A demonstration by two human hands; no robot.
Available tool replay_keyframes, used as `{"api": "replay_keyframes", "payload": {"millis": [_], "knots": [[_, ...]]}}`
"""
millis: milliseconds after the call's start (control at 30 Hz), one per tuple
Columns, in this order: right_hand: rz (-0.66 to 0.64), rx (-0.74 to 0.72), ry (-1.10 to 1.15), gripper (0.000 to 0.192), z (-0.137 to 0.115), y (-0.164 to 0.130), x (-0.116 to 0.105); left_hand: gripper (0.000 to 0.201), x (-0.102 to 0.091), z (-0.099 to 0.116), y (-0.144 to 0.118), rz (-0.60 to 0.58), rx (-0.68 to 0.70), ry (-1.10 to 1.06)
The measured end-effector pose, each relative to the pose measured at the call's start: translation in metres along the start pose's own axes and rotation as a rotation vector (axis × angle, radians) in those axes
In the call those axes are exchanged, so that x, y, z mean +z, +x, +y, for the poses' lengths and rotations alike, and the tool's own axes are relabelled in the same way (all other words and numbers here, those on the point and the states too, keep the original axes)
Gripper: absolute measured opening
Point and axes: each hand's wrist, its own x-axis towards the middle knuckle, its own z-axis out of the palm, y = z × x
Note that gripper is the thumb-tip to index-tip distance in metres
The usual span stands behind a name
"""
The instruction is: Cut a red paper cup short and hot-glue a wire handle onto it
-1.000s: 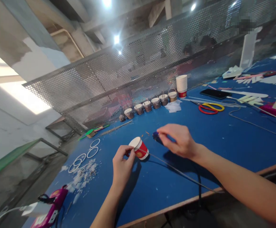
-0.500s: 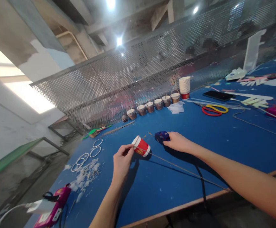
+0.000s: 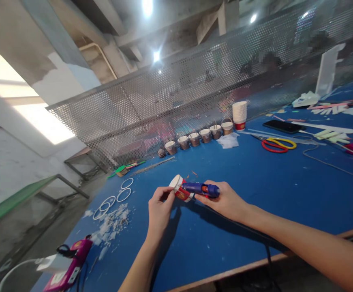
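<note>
My left hand point(image 3: 159, 209) pinches a small red and white paper cup point(image 3: 179, 190) by its rim, holding it on its side just above the blue table point(image 3: 255, 190). My right hand point(image 3: 226, 200) grips a blue glue gun point(image 3: 201, 189), its nozzle pointing left against the cup's side. The gun's dark cord runs under my right forearm toward the table's near edge.
A row of several small cups point(image 3: 199, 137) and a white cup stack point(image 3: 239, 114) stand along the perforated metal screen point(image 3: 164, 101). Scissors point(image 3: 278, 144), a phone point(image 3: 283, 126), white rings point(image 3: 115, 196), white scraps point(image 3: 111, 223) and a pink tool point(image 3: 68, 269) lie around.
My right hand closed on the glue gun, lifted it off the table and brought its nozzle left to the cup. My left hand kept hold of the cup.
</note>
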Motion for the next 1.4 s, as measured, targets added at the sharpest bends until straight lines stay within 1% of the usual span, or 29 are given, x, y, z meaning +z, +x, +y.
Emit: {"api": "replay_keyframes", "payload": {"millis": [100, 167, 233, 400, 600, 800, 967, 1067, 1233, 1400], "knots": [[0.053, -0.015, -0.063, 0.027, 0.002, 0.001, 0.001, 0.018, 0.0, -0.001, 0.0, -0.008, 0.006, 0.011], [0.062, -0.012, -0.083, 0.026, 0.004, 0.001, 0.001, 0.019, 0.0, -0.001, 0.0, -0.016, 0.01, 0.013], [0.053, -0.027, -0.099, 0.027, 0.005, 0.001, 0.002, 0.018, 0.0, -0.001, 0.0, -0.022, 0.025, 0.013], [0.019, -0.129, -0.19, 0.021, 0.007, -0.002, 0.006, 0.016, 0.0, 0.0, 0.0, -0.025, 0.061, 0.018], [0.069, -0.117, -0.24, 0.022, 0.007, -0.001, 0.002, 0.015, 0.0, 0.001, -0.001, -0.013, 0.09, 0.031], [-0.003, -0.217, -0.278, 0.018, 0.007, -0.006, 0.004, 0.013, 0.001, 0.003, -0.002, 0.004, 0.145, 0.081], [0.035, -0.207, -0.331, 0.018, 0.01, -0.006, 0.001, 0.011, 0.001, 0.005, -0.004, 0.028, 0.206, 0.121], [0.036, -0.206, -0.337, 0.018, 0.01, -0.005, 0.0, 0.011, 0.001, 0.006, -0.005, 0.026, 0.225, 0.135], [-0.017, -0.244, -0.323, 0.021, 0.006, -0.009, 0.005, 0.013, 0.0, 0.006, -0.005, 0.013, 0.222, 0.144], [-0.012, -0.247, -0.362, 0.024, 0.008, -0.01, 0.005, 0.013, 0.001, 0.003, -0.003, -0.001, 0.171, 0.098]]}}
